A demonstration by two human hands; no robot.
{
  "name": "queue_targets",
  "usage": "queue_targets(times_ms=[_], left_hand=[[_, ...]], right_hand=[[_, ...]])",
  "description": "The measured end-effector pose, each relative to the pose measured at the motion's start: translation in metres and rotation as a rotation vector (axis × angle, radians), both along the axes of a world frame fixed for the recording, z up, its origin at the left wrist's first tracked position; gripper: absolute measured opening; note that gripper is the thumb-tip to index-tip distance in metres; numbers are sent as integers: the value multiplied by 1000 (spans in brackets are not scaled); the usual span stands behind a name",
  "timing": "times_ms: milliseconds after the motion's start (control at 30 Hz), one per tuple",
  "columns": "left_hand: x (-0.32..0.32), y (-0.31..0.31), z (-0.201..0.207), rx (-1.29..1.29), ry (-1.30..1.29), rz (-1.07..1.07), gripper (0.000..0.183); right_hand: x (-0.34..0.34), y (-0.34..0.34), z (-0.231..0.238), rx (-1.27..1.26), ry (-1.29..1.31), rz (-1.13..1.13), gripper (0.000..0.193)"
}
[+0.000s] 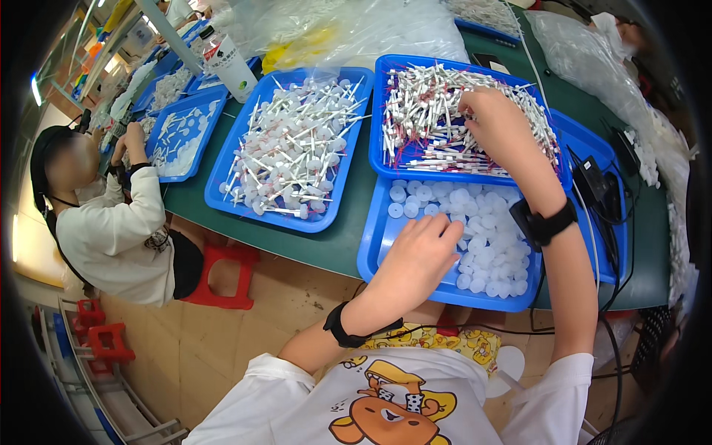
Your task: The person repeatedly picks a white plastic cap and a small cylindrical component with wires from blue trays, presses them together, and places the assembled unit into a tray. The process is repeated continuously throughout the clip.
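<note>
My left hand (421,256) hovers at the near left part of a blue tray (373,248) of translucent white plastic discs (493,248). Its fingers are curled together; what they pinch, if anything, is hidden. My right hand (495,122) reaches into a second blue tray (380,119), which overlaps the far part of the disc tray. Thin white sticks with red ends (437,96) fill this tray, some lined up along its near side. The right fingers are bent and closed among the sticks, and their tips are partly covered. Both wrists wear black bands.
Left of these, another blue tray (215,194) holds sticks fitted with discs (289,148). A bottle (226,67) stands behind it. Black cables and an adapter (591,178) lie at the right. A co-worker (111,215) sits at the left, hands near a further tray (178,176).
</note>
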State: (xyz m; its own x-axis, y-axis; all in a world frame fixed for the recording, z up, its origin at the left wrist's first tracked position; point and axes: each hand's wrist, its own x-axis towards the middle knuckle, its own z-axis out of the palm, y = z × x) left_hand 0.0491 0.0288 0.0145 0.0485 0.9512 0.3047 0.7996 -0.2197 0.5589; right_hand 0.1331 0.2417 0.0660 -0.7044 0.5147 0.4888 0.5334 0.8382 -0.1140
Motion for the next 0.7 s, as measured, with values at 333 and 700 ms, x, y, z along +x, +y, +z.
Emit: queue_targets(times_ms=[333,700], left_hand=[[-16,-10,10,-30,-483,39,28],[-35,-32,21,-24,-1479,-255,33]], right_hand=[[0,10,6,211,79,53,8],[62,-144,48,-257,314,130,19]])
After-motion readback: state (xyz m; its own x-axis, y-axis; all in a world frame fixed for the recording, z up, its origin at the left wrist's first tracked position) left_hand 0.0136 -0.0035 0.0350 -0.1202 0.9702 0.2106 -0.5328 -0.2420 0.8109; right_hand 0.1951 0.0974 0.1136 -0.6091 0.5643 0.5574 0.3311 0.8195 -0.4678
